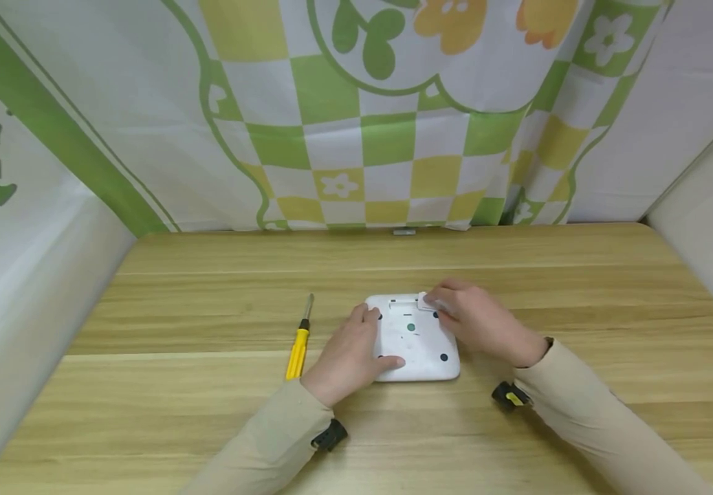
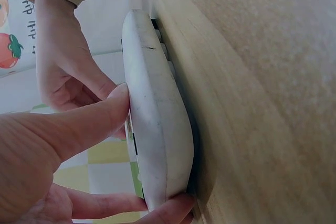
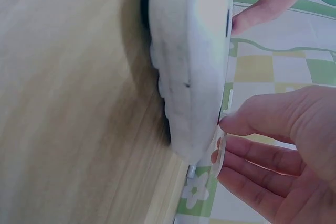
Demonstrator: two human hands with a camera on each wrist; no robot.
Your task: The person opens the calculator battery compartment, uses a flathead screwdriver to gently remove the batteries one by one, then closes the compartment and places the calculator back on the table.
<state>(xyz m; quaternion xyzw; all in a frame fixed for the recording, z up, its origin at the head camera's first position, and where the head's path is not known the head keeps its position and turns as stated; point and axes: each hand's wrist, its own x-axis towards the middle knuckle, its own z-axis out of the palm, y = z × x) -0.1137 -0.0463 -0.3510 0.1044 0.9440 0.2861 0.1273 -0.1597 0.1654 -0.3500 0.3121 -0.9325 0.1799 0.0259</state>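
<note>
A white, rounded-square device (image 1: 421, 347) lies face down on the table. It has dark round feet, a green dot and an uncovered slot (image 1: 402, 304) near its far edge; keys show along its lower side in the wrist views. My left hand (image 1: 350, 350) grips its left side, thumb on the upturned back and fingers at the edge. Between thumb and fingers, my right hand (image 1: 480, 320) pinches a small white cover (image 3: 221, 156) at the right end of the slot. In the right wrist view the cover stands tilted off the back.
A screwdriver (image 1: 298, 350) with a yellow handle lies left of the device, its tip pointing away. At the table's far edge is a small grey piece (image 1: 403, 232), below a green-and-yellow checked curtain (image 1: 387, 137).
</note>
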